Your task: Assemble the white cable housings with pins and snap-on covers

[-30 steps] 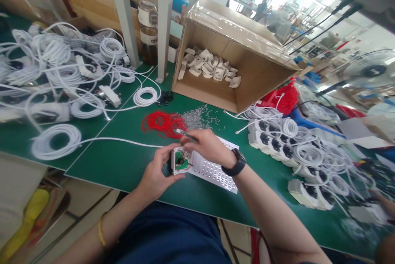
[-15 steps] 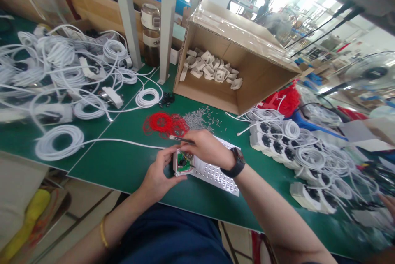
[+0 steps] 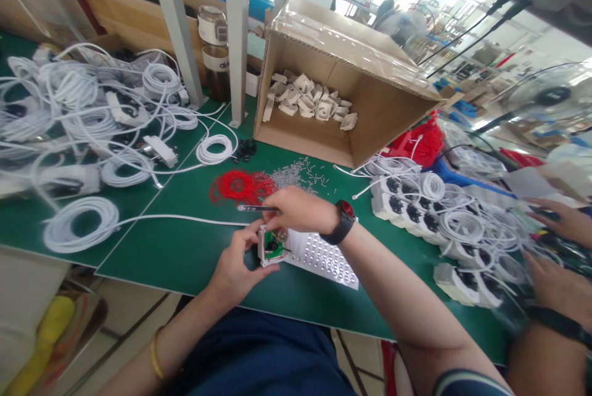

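Note:
My left hand [image 3: 238, 266] is closed around the side of a small open white plastic housing [image 3: 263, 254]. A green circuit board [image 3: 279, 240] sits inside it, with a black round part and thin wires. From the housing's far side a white cable [image 3: 185, 218] runs left to a coil [image 3: 81, 223]. Above the housing is my right hand [image 3: 296, 210], closed, with a slim grey metal tool [image 3: 254, 208] sticking out leftward; its other end is hidden. The right fingertips reach down to the housing's upper edge. A perforated metal plate [image 3: 326, 260] lies beneath the right wrist.
Red wires [image 3: 235, 186] and loose screws [image 3: 296, 174] lie beyond my hands. A carton [image 3: 379, 87] behind holds white plastic parts [image 3: 308, 97]. Coiled cables crowd the left; white socket blocks [image 3: 407, 214] with cables stand right. Another person's hands [image 3: 562, 279] are at the right edge.
My view has shifted slightly. My right hand still works at the housing, with the tool turned a little flatter. The other person's hands have come further in from the right.

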`<state>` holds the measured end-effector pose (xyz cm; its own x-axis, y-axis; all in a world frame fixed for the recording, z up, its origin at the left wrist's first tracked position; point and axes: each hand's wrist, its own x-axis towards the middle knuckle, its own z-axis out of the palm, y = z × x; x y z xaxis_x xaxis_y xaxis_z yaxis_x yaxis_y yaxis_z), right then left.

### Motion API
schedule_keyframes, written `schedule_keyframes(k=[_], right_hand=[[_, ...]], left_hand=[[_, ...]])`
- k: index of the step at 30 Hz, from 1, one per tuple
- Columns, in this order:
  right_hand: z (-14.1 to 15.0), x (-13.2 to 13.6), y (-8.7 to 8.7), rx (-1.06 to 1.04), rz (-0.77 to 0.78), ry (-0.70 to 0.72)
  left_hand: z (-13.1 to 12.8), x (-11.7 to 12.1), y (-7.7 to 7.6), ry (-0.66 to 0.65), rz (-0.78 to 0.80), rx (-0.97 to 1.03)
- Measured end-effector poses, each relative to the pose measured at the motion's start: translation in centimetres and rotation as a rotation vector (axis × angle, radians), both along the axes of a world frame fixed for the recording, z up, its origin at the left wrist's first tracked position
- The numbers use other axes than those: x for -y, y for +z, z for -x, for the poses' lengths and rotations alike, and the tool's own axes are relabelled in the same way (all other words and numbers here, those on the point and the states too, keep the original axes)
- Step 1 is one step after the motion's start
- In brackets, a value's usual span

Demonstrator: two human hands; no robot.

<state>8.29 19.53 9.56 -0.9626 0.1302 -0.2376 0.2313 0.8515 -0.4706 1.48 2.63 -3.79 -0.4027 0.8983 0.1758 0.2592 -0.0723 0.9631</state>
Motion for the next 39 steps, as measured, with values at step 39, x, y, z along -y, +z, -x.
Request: schedule_keyframes(k=[39], right_hand=[[0.0,0.5,1.0,0.102,-0.140,0.018]], left_hand=[[-0.2,-0.1,0.5,-0.033,-0.058,0.096]])
